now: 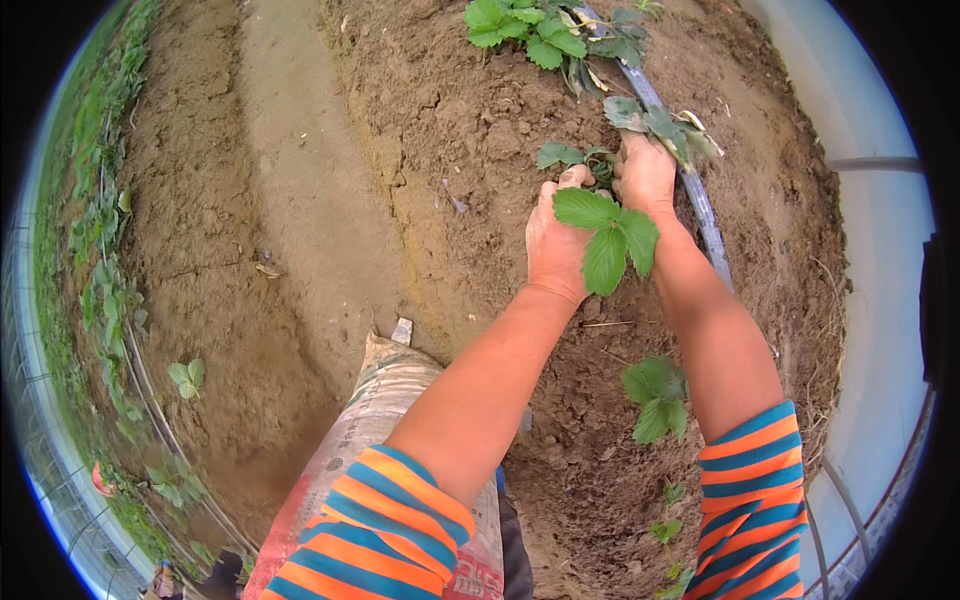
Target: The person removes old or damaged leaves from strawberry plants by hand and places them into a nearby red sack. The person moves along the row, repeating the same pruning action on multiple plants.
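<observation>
On the soil ridge, my left hand (553, 238) and my right hand (648, 172) meet at the base of a strawberry plant. A bright three-part strawberry leaf (609, 234) hangs over my left wrist and hides part of that hand. Darker crumpled leaves (561, 154) stick out just beyond my fingertips. Both sets of fingers curl in at the plant's crown, low against the soil; whether they grip the stems or press the earth is hidden. Past my right knuckles, a drooping leaf with dry edges (660, 124) lies across the grey drip tape (705, 214).
A larger strawberry plant (525, 30) grows farther up the ridge; a smaller one (657, 397) stands nearer, between my forearms. A printed woven sack (397, 382) lies below my left forearm. White plastic sheeting (862, 225) edges the right. Left of the furrow (300, 165) runs another planted row (109, 300).
</observation>
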### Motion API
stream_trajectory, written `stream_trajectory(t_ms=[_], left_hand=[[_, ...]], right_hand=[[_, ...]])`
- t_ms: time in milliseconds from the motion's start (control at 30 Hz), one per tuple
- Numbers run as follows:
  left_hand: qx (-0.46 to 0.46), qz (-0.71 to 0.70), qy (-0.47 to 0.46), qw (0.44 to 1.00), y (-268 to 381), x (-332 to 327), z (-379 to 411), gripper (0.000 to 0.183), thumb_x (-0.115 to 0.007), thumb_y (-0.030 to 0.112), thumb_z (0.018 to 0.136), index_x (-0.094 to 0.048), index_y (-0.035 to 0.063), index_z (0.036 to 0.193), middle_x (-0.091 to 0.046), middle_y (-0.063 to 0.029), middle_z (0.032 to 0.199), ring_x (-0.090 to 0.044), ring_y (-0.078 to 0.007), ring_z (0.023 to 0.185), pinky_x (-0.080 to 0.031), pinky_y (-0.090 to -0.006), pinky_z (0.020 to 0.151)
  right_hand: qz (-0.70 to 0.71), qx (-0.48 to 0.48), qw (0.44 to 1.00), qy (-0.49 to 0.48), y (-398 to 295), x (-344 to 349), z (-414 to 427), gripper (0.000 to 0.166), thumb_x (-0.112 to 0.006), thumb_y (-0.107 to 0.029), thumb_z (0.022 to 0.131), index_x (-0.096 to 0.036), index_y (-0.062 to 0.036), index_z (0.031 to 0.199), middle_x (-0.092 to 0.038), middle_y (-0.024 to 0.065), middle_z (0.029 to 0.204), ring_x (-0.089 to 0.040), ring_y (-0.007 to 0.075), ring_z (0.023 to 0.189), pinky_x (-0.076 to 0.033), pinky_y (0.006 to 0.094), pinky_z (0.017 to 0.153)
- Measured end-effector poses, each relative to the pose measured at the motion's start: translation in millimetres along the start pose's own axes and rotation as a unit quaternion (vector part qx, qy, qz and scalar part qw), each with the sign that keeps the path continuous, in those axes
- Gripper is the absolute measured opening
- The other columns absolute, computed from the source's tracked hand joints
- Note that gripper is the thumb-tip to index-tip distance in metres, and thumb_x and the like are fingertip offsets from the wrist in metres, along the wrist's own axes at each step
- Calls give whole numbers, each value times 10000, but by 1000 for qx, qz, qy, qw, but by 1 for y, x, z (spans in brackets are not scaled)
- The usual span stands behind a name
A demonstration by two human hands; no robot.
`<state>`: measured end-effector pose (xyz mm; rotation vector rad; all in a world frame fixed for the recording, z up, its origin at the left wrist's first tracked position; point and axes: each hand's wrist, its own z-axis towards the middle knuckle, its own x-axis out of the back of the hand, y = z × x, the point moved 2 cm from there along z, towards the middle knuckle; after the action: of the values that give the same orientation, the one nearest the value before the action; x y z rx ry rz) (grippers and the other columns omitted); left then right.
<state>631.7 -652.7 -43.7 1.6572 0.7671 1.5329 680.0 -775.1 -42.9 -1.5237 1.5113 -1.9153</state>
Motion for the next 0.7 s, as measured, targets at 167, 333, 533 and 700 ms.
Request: stream_trajectory(t_ms=[167,333,533,700], left_hand=[[-80,99,6,992,10,-10,-1,169,-626,212,660,-606,152,818,-464,-22,996,-460,-235,904,-444,-343,679],[16,53,4,998,3,8,1,178,-621,205,671,-587,150,837,-461,-17,995,-469,-242,885,-438,-334,682],[-13,43,-8,999,13,-2,0,187,-614,204,680,-576,151,855,-471,-21,986,-470,-232,878,-437,-344,682],[-87,142,3,986,15,6,-1,199,-623,190,680,-566,145,865,-493,-18,973,-479,-230,876,-436,-350,680]], right_hand=[[5,-5,1000,1,-6,19,6,439,-460,-380,768,-554,31,889,-567,222,924,-500,380,892,-377,361,793],[147,-143,979,14,14,14,-19,448,-502,-411,768,-575,17,879,-568,211,835,-497,343,773,-390,349,757],[80,-68,994,30,-4,5,3,437,-448,-379,765,-557,27,881,-542,262,964,-478,417,935,-371,397,814],[119,-117,984,68,21,8,1,384,-466,-325,765,-562,16,913,-562,227,954,-496,383,905,-372,382,802]])
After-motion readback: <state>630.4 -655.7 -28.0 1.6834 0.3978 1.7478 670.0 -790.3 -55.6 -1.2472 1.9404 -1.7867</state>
